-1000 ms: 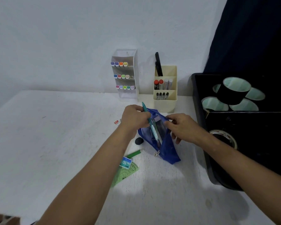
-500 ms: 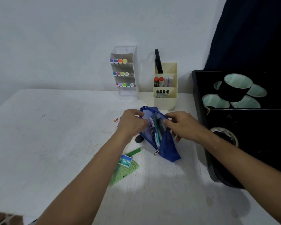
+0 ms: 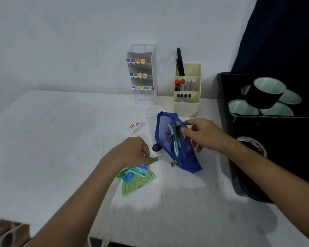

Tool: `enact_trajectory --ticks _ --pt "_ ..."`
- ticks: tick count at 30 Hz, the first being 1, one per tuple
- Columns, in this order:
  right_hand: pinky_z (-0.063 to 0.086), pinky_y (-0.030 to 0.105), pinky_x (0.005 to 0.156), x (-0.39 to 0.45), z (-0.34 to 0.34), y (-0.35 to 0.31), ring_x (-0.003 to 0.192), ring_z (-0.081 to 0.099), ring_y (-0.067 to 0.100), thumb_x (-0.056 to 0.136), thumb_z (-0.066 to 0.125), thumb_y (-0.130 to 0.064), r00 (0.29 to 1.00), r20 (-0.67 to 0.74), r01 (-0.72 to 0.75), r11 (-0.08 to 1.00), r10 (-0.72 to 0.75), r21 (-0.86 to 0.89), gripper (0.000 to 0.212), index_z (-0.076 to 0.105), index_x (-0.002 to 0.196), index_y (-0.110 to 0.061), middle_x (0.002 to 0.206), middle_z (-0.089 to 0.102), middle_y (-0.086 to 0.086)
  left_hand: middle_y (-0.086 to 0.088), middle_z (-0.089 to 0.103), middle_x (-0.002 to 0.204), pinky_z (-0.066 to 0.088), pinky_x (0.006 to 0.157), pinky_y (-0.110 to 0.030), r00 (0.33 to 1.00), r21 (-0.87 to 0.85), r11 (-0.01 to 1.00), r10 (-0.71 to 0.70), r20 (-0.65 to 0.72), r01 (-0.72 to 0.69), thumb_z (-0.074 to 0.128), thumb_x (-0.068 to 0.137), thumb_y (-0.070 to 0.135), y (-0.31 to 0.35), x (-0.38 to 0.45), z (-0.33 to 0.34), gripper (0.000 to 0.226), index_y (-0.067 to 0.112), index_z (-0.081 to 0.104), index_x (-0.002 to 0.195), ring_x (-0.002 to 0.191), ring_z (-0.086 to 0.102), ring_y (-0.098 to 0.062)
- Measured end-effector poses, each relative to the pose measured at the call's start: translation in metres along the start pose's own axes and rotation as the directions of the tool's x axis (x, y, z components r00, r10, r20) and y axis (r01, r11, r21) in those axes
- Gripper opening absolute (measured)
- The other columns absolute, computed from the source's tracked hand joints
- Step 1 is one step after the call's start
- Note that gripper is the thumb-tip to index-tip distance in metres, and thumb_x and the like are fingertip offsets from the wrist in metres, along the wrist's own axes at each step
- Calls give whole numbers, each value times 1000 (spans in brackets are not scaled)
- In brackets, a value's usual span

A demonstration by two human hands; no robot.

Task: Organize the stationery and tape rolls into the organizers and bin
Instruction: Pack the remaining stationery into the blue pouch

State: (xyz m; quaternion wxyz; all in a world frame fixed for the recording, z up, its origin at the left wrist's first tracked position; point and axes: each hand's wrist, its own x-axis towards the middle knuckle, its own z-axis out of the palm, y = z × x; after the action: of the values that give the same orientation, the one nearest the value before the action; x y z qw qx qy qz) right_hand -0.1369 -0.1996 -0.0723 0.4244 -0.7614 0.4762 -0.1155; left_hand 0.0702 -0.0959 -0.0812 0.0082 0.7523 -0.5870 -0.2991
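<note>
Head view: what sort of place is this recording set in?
Probably a home or office desk set against a plain wall. A white marker organizer and a cream pen holder stand at the back of the white table, and a black bin holds tape rolls.

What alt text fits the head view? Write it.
A person's right hand holds open a blue mesh pencil pouch full of pens on a white table, while the left hand reaches a green pen.
</note>
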Motion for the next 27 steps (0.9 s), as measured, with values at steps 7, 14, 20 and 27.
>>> enact_trajectory --ticks 7,14,20,27 --pt "55 24 48 0 -1 0 62 66 16 98 49 -29 1000 -6 -4 1000 4 -1 42 47 137 -17 86 68 9 3 66 89 54 67 -26 996 120 989 83 -15 -81 68 80 18 10 14 14 22 20 73 101 71 57 -9" --pt "54 23 47 0 -2 0 64 66 16 98 48 -29 1000 -16 -1 1000 1 -2 39 49 135 -17 89 67 6 -5 71 96 57 75 -37 964 212 971 156 -214 -110 55 89 11 4 18 -5 24 21 71 104 82 65 -20" --pt "55 24 47 1 -2 0 64 66 16 99 46 -28 1000 -26 -17 1000 17 4 38 50 134 -16 90 68 9 -7 72 103 47 75 -23 837 5 979 175 -519 -202 54 94 21 25 14 -36 29 15 64 121 86 66 -20" --pt "54 25 46 -3 -5 -3 63 65 18 99 44 -25 999 -46 -24 999 26 34 32 56 126 -13 88 69 14 -7 72 81 58 65 -31 872 -588 783 -131 -472 -201 60 91 23 58 38 -41 25 7 61 110 65 71 -15"
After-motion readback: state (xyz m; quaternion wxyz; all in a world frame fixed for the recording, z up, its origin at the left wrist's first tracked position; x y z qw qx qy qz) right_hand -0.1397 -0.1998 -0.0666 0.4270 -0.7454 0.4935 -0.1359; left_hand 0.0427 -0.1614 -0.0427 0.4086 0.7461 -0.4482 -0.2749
